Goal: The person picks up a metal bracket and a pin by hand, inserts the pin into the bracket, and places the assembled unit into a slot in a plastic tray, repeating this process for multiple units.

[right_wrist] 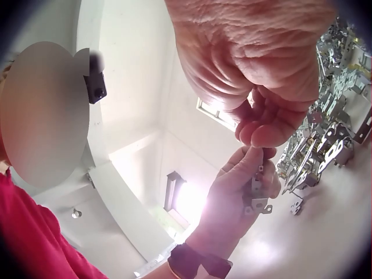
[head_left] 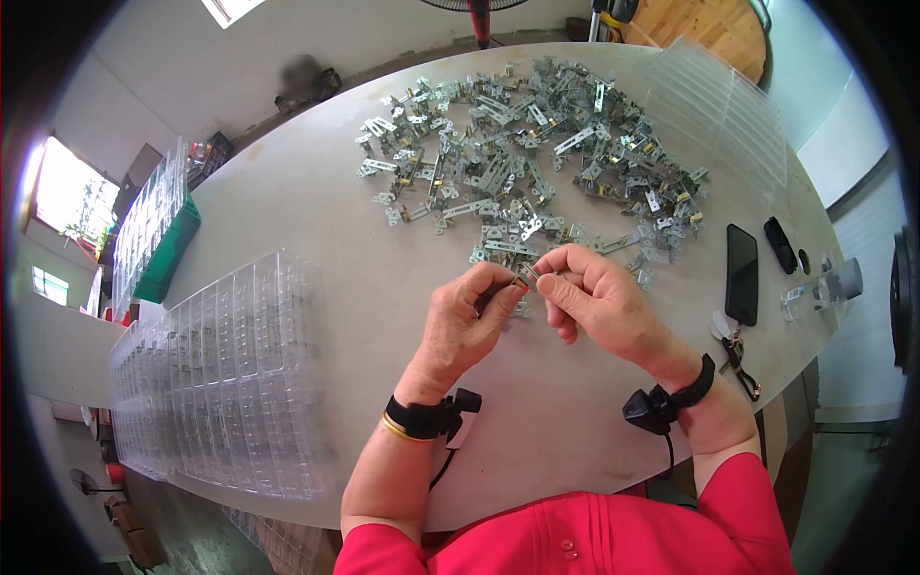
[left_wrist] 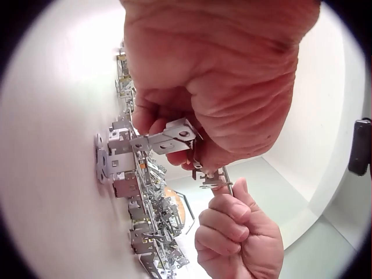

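My left hand [head_left: 462, 324] and right hand [head_left: 609, 305] meet at the near edge of a heap of small metal bracket assemblies [head_left: 575, 134]. In the left wrist view, the left fingers and thumb grip a silver stamped metal bracket [left_wrist: 168, 140] with round holes. The bracket's flat strip sticks out from under the palm. At its other end, the right fingers and thumb pinch a thin metal piece [left_wrist: 229, 185], mostly hidden by the fingertips. In the right wrist view, the bracket's holed end [right_wrist: 259, 206] shows below the left fingers.
Clear plastic compartment trays [head_left: 240, 374] lie on the left of the table, and another tray [head_left: 719, 115] at the back right. A green bin [head_left: 171, 251] stands at the far left. A phone [head_left: 741, 275], keys [head_left: 733, 350] and a clear bottle [head_left: 815, 292] lie on the right.
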The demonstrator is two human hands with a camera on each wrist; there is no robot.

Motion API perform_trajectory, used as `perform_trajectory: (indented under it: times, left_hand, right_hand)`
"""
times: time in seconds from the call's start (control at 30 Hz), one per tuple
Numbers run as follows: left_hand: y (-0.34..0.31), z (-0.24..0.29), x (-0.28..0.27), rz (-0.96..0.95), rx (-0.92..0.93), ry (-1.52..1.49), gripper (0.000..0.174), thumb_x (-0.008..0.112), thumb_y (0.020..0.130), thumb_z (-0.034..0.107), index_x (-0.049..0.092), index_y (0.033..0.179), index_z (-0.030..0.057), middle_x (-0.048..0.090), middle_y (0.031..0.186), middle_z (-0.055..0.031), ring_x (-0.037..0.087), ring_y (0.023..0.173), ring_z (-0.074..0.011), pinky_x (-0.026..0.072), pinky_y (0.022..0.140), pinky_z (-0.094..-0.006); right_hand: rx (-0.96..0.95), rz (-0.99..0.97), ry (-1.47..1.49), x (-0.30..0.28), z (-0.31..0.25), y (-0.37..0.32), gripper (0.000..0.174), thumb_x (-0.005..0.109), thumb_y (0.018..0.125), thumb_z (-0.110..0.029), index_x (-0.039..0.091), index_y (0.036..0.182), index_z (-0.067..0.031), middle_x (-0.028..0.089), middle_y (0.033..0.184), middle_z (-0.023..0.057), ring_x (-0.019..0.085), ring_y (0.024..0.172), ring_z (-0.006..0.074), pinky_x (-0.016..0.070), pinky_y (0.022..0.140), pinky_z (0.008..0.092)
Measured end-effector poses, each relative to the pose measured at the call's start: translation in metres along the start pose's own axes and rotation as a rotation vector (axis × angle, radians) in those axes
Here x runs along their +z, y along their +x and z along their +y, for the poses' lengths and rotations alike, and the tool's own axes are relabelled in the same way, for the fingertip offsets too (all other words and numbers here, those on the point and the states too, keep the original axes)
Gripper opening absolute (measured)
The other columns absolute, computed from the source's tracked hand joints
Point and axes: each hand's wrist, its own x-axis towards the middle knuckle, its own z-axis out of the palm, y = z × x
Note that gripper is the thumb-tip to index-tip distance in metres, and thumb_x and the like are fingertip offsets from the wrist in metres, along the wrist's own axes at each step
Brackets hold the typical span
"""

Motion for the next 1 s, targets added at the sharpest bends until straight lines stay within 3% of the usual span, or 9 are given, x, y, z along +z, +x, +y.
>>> perform_trajectory:
  times: [0.17,0.23,0.37,0.43,0.47,0.63,0.67,0.73,1.0]
  left_hand:
    - [0.0,-0.004,0.003,0.03,0.085,0.09,0.007,0.07,0.094,0.005,0.065,0.096,0.0011,0.06,0.075,0.0017,0.052,0.068,-0.0059,0.044,0.061,-0.0236]
    - [0.001,-0.003,0.003,0.024,0.116,0.121,0.008,0.071,0.093,0.005,0.066,0.096,0.0008,0.06,0.074,0.0014,0.052,0.066,-0.0061,0.0445,0.06,-0.024]
    - [0.0,-0.006,0.004,-0.021,0.131,0.1,0.008,0.071,0.093,0.007,0.066,0.097,0.0009,0.06,0.073,0.0011,0.052,0.066,-0.0057,0.0448,0.059,-0.0246]
    - [0.0,0.0,0.004,-0.09,0.168,0.104,0.012,0.073,0.091,0.01,0.065,0.094,0.002,0.06,0.071,-0.0065,0.055,0.061,-0.0152,0.0455,0.059,-0.0303]
    - [-0.001,-0.001,0.004,-0.089,0.17,0.104,0.012,0.073,0.091,0.01,0.065,0.094,0.002,0.06,0.071,-0.0065,0.055,0.061,-0.0152,0.0455,0.059,-0.0303]
    - [0.001,-0.003,-0.002,-0.027,-0.097,-0.349,0.015,0.069,0.098,0.017,0.066,0.096,0.0022,0.059,0.076,0.0048,0.051,0.07,-0.0033,0.0422,0.062,-0.0223]
    - [0.001,-0.003,-0.006,-0.027,-0.096,-0.35,0.015,0.069,0.098,0.017,0.066,0.096,0.0022,0.059,0.076,0.0048,0.051,0.07,-0.0033,0.0422,0.062,-0.0223]
    - [0.002,-0.003,-0.011,-0.018,-0.153,-0.413,0.018,0.069,0.099,0.021,0.067,0.099,0.0032,0.06,0.079,0.005,0.052,0.072,-0.0041,0.0435,0.067,-0.0204]
    - [0.002,-0.008,-0.01,-0.007,-0.175,-0.406,0.018,0.07,0.099,0.022,0.067,0.099,0.0038,0.06,0.078,0.0047,0.052,0.071,-0.0035,0.0436,0.066,-0.0206]
  right_hand:
    - [0.043,0.025,-0.035,0.002,0.001,0.002,0.021,0.062,0.103,-0.024,0.061,0.109,-0.0043,0.06,0.076,-0.0026,0.054,0.064,0.0047,0.0449,0.057,0.0221]
    - [-0.139,0.054,-0.224,-0.003,0.01,0.006,0.016,0.064,0.101,-0.021,0.064,0.103,-0.0048,0.06,0.077,-0.0047,0.052,0.067,0.0035,0.0429,0.059,0.0217]
    - [-0.139,0.103,-0.33,-0.004,0.005,0.006,0.014,0.065,0.1,-0.018,0.066,0.099,-0.0049,0.059,0.079,-0.0062,0.051,0.071,0.0019,0.0408,0.06,0.0213]
    - [-0.245,0.165,-0.188,-0.003,0.008,0.01,0.014,0.064,0.1,-0.019,0.066,0.1,-0.0056,0.059,0.081,-0.0056,0.05,0.072,0.0014,0.0405,0.061,0.0207]
    - [-0.246,0.165,-0.189,-0.003,0.004,0.009,0.014,0.064,0.1,-0.019,0.066,0.1,-0.0056,0.059,0.081,-0.0056,0.05,0.072,0.0014,0.0405,0.061,0.0207]
    - [-0.126,0.243,-0.031,-0.002,-0.017,-0.004,0.015,0.061,0.103,-0.023,0.065,0.107,-0.0088,0.06,0.074,-0.0051,0.053,0.065,0.0019,0.0429,0.057,0.0196]
    - [-0.043,0.214,-0.057,-0.003,-0.018,-0.007,0.016,0.061,0.104,-0.024,0.064,0.108,-0.009,0.059,0.072,-0.0055,0.052,0.063,0.0018,0.0424,0.054,0.0196]
    - [-0.035,0.172,-0.073,-0.002,-0.008,-0.009,0.017,0.061,0.104,-0.024,0.065,0.108,-0.0089,0.058,0.07,-0.0059,0.052,0.061,0.0016,0.0415,0.053,0.0196]
    - [0.013,0.114,-0.073,0.001,0.005,-0.005,0.015,0.06,0.104,-0.022,0.064,0.107,-0.0076,0.055,0.068,-0.0068,0.05,0.059,0.0008,0.0397,0.051,0.0195]
